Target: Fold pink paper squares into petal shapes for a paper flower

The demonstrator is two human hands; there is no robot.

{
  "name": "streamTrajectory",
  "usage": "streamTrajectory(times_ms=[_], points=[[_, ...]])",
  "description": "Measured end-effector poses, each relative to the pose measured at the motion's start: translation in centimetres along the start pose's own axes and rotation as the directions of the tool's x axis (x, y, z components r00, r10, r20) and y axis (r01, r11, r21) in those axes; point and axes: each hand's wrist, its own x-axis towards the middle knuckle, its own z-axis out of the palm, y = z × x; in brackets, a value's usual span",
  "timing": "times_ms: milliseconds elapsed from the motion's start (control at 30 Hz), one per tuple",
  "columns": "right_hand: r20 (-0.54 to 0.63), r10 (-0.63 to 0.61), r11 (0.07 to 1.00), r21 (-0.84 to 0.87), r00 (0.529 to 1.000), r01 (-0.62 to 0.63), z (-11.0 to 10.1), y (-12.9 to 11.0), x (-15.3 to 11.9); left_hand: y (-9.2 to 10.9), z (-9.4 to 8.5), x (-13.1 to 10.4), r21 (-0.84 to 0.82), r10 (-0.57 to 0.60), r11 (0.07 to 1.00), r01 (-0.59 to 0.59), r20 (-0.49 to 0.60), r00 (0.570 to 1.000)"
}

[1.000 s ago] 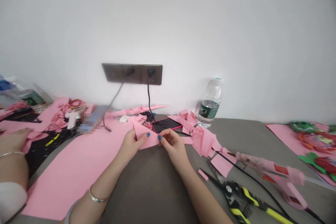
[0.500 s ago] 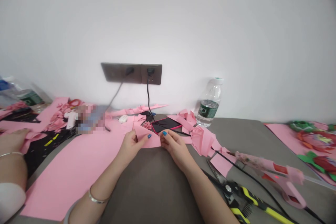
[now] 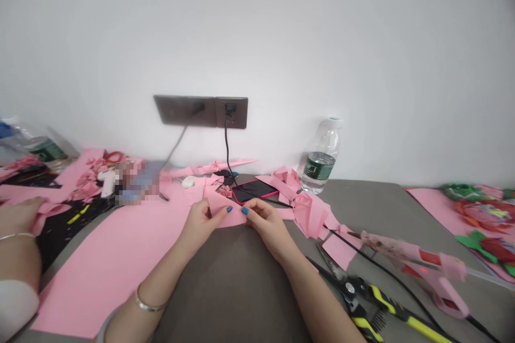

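Observation:
A small piece of pink paper is held between my two hands over the grey table. My left hand pinches its left part, thumb on top. At its right end, the thumb and fingers of my right hand are closed on the edge. Just behind the paper lies a dark phone with a red rim. A folded pink paper flower rests to the right of my right hand, with a loose pink square beside it.
A large pink sheet covers the left. Yellow-black scissors and a pink glue gun with a black cable lie right. A water bottle stands by the wall. Another person's arm is far left.
My right thumb and fingers have shifted slightly left on the paper's right end, the thumb now nearer my left thumb. My left hand has hardly moved.

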Motion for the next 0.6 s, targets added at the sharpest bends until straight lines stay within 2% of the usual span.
streamTrajectory(times_ms=[267,500,600], points=[[-0.076,-0.058,0.996,-0.071,0.995,0.053,0.47,-0.63,-0.30,-0.05,0.17,0.02,-0.004,-0.039,0.999,0.039,0.007,0.999],[-0.017,-0.033,0.998,0.051,0.999,0.034,0.41,-0.32,-0.10,0.61,0.17,0.08,-0.038,-0.059,0.998,0.059,-0.018,0.998],[-0.041,-0.067,0.997,-0.036,0.997,0.066,0.43,-0.39,-0.16,0.55,0.13,0.07,-0.028,-0.046,0.999,0.045,-0.023,0.999]])
